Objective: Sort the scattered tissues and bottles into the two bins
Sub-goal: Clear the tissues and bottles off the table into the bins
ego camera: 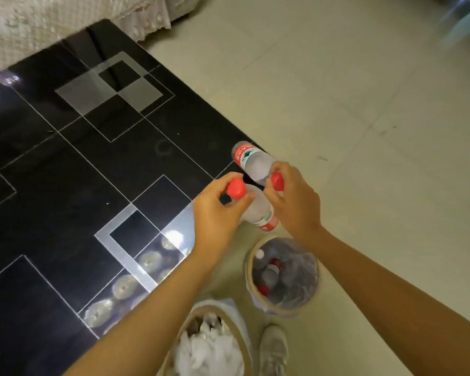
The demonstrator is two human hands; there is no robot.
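My left hand (217, 213) grips a clear plastic bottle (258, 210) by its red cap end, the body slanting down to the right past the table corner. My right hand (296, 202) holds a second clear bottle (251, 161) with a red label by its red cap, its body pointing up and left over the table corner. Below both hands on the floor stands a round bin (314, 278) holding several bottles. A second bin (244, 346) at the bottom edge is full of white crumpled tissues (209, 351).
A glossy black glass table (79, 164) with white line patterns fills the left. A lace-covered sofa (38, 28) lies behind it. Pale tiled floor (364, 104) spreads to the right. My shoe (273, 348) stands beside the tissue bin.
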